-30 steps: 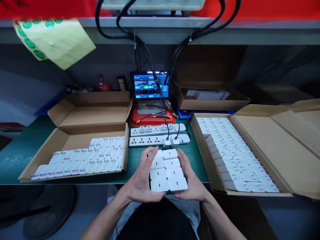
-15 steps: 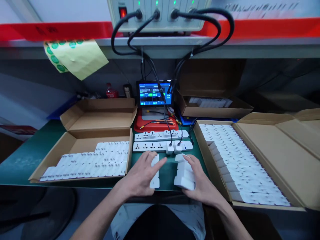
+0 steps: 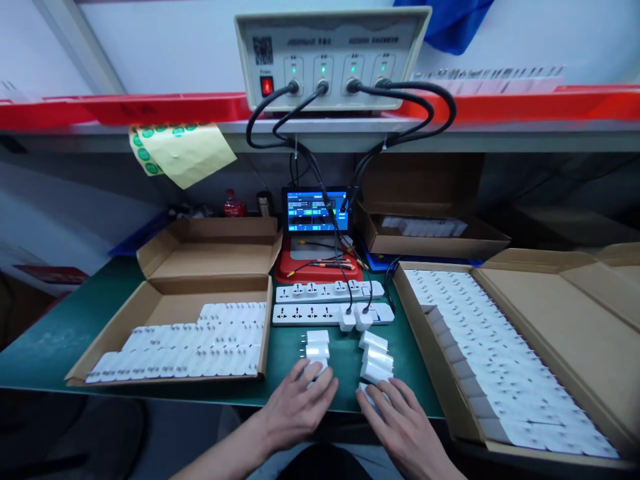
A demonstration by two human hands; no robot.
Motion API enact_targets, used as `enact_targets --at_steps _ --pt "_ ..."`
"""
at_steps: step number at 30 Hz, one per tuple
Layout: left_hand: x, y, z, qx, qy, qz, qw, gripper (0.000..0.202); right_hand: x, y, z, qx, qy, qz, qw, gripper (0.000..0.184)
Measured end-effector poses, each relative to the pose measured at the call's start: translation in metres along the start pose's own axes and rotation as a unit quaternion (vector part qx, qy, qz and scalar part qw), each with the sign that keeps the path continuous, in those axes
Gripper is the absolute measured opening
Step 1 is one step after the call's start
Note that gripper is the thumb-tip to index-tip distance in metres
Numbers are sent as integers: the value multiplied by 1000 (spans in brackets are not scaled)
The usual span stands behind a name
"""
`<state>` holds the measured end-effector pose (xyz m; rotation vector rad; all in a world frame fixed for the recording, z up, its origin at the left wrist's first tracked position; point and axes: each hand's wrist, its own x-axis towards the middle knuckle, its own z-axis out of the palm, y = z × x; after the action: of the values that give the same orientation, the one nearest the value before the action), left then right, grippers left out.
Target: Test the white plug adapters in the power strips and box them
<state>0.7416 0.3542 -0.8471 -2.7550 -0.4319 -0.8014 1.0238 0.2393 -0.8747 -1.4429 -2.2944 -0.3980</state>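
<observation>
My left hand (image 3: 303,403) rests with its fingers stretched out over the near end of a short row of white plug chargers (image 3: 317,338), whose pins point left. My right hand (image 3: 400,417) lies palm down, fingers extended, on the nearest of a second group of white chargers (image 3: 376,365), partly hiding it. This second group sits a little askew on the green tabletop. Behind both groups are two white power strips (image 3: 303,315); a pair of plugged-in chargers (image 3: 364,319) with black cables sits in the nearer strip.
An open cardboard box (image 3: 170,380) of white chargers stands left, and a fuller box (image 3: 477,433) stands right. A lit screen (image 3: 315,212) is behind the red tray (image 3: 295,267). Above, a tester box (image 3: 335,40) sits on the shelf with black cables hanging down.
The chargers held upright between my hands now lie on the table in two groups. Both hands have moved nearer to me, fingers spread over the closest ones. The view has tilted up.
</observation>
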Motion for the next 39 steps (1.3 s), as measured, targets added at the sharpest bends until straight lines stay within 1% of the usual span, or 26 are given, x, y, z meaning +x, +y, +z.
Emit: enact_targets --at_steps 2,4,6,7,8,9,10,11,13,15,16,17,18,19,20,22,24,25,27,29,30,32,34,36,37,39 --pt "-7 10 -6 1 18 5 1000 27 8 3 -10 58 -26 32 997 34" --pt "-8 18 -15 -6 3 -7 1000 22 27 13 -24 149 -46 94 983 33" --pt "-5 19 -26 -43 -8 -52 998 19 54 25 -38 241 -44 165 955 41" --pt "-3 16 -32 -84 -7 -90 992 18 70 31 -44 276 -40 197 940 46" --pt "1 11 -38 -137 2 -138 981 18 87 36 -48 301 -40 220 927 51" --pt "4 4 -44 -197 15 -194 961 19 104 40 -51 317 -44 228 920 54" --pt "8 -6 -49 -257 32 -257 931 21 121 43 -52 326 -50 221 918 54" --pt "13 -18 -54 -312 52 -321 893 25 137 45 -51 326 -57 205 921 54" --pt "22 -44 -60 -399 97 -434 802 36 166 46 -45 298 -77 171 936 49" --pt "30 -68 -64 -468 144 -502 713 46 190 43 -35 234 -110 157 953 46" --pt "34 -78 -65 -496 162 -520 676 51 199 42 -31 194 -133 156 959 46" --pt "36 -86 -66 -519 174 -530 647 56 208 40 -26 153 -158 155 963 47" --pt "38 -92 -66 -538 180 -536 625 59 215 38 -22 115 -185 154 964 49" --pt "40 -97 -67 -553 181 -539 609 61 222 36 -19 82 -211 152 962 51" --pt "40 -101 -67 -566 179 -540 597 62 227 34 -16 57 -236 149 959 52" --pt "40 -104 -68 -586 175 -536 582 60 235 32 -12 25 -271 143 952 52" --pt "40 -106 -68 -598 171 -527 579 56 241 30 -10 11 -287 141 947 51" --pt "40 -107 -69 -599 168 -522 583 53 243 29 -9 9 -293 141 945 51" --pt "41 -109 -68 -589 165 -514 601 46 246 27 -6 6 -308 143 941 51" --pt "43 -114 -67 -564 163 -508 631 37 248 23 -3 3 -325 141 935 50" --pt "44 -116 -66 -546 160 -503 651 34 248 20 -2 0 -331 141 933 50" --pt "47 -122 -64 -503 141 -483 702 29 247 14 1 -4 -337 143 930 52" --pt "50 -129 -60 -452 100 -451 763 22 246 9 3 -8 -338 143 930 53" --pt "52 -133 -55 -403 51 -413 815 12 245 6 3 -7 -337 137 931 56" --pt "53 -134 -51 -383 28 -395 835 9 243 6 2 -6 -335 134 932 59" --pt "55 -136 -44 -350 -7 -366 863 21 238 8 -1 -3 -323 129 938 68"
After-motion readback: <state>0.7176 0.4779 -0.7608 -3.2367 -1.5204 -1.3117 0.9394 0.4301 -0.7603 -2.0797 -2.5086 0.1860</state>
